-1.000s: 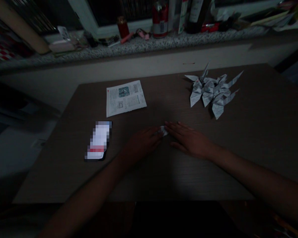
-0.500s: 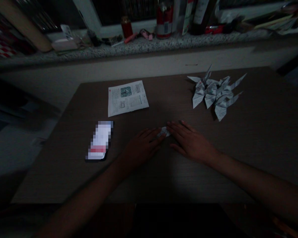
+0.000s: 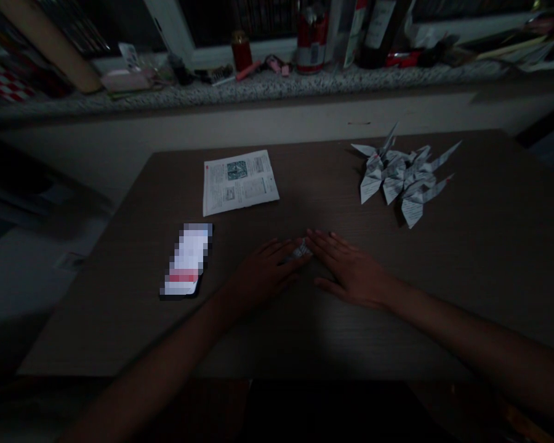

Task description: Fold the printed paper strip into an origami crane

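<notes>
A small folded piece of printed paper [image 3: 301, 248] lies on the dark wooden table [image 3: 258, 332], mostly covered by my hands. My left hand [image 3: 268, 264] rests flat on its left part, fingers stretched out. From the other side, my right hand [image 3: 348, 266] lies with straight fingers, their tips over the paper's right end. Only a little of the print shows between the two hands. Several folded paper cranes [image 3: 399, 178] made of printed paper stand together at the back right.
A printed sheet [image 3: 240, 183] lies at the back left, with a phone [image 3: 187, 261], its screen lit and blurred out, in front of it. Behind the table, a stone window sill [image 3: 240, 89] holds a red can [image 3: 311, 40], a dark bottle [image 3: 377, 31] and a small red jar [image 3: 241, 52].
My right hand has slid slightly left over the paper, closer to my left hand. The whole view has shifted a little; the other things lie as before.
</notes>
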Available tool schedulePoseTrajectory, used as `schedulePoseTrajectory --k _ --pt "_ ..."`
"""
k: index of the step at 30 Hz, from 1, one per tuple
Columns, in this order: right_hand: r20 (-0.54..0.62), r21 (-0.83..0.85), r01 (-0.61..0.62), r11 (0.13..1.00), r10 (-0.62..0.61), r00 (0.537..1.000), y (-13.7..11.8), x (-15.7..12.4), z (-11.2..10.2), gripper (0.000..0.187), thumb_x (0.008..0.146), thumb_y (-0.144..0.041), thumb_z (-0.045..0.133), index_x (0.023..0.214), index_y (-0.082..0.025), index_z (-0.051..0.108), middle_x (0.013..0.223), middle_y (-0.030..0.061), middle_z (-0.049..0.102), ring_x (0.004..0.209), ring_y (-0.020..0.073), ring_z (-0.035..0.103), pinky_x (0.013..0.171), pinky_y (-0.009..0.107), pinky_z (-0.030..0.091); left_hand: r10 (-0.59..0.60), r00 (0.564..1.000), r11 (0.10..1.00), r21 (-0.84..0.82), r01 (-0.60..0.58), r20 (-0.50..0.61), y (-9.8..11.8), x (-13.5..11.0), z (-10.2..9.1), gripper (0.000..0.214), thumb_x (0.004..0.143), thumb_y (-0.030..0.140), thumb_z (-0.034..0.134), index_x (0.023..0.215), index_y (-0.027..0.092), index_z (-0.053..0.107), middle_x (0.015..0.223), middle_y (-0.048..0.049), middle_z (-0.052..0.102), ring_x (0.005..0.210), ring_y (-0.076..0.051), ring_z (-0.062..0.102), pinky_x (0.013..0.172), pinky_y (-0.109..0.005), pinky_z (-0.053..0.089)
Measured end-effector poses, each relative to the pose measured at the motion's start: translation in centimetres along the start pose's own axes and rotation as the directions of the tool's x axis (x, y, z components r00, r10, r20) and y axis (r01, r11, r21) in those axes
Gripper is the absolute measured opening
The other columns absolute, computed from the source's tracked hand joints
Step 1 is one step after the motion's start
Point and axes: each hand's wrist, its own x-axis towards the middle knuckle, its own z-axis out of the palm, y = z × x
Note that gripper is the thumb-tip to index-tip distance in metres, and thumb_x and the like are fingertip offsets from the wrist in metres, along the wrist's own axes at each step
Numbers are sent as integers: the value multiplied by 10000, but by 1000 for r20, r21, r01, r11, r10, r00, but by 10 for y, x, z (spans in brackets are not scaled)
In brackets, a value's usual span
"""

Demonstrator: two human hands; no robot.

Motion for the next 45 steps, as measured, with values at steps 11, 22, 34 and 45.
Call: schedulePoseTrajectory --k 11,22,34,45 --pt "-37 -22 -82 996 82 996 13 -14 -4 781 1079 -470 434 1688 -225 12 1717 147 247 1581 280 247 1263 562 300 -42 999 996 -84 44 18 3 -1 -5 451 1089 354 482 1538 318 501 1659 -67 409 1516 -264 413 1251 -531 341" --pt "-81 78 -167 983 174 982 32 -21 -30 555 1097 -405 363 1611 -201 398 1605 162 483 1459 312 484 1171 544 443 -47 999 993 -104 47 -2 4 2 -6 438 1072 333 509 1507 303 545 1633 -84 445 1492 -290 438 1236 -567 363" --pt "-71 -58 -59 997 55 996 25 -20 -29 476 1055 -459 473 1416 -206 650 1097 146 630 1031 305 583 891 480 518 -34 999 991 -129 29 -39 1 2 -4 427 1059 290 524 1484 285 569 1616 -101 464 1471 -290 462 1229 -583 374" --pt "-95 -29 -69 997 66 993 21 -15 -29 460 1040 -453 514 1383 -184 657 1173 167 631 1088 325 584 924 498 522 -29 999 991 -132 25 -26 -3 3 -2 422 1066 275 514 1485 291 563 1612 -101 471 1469 -285 472 1214 -574 401"
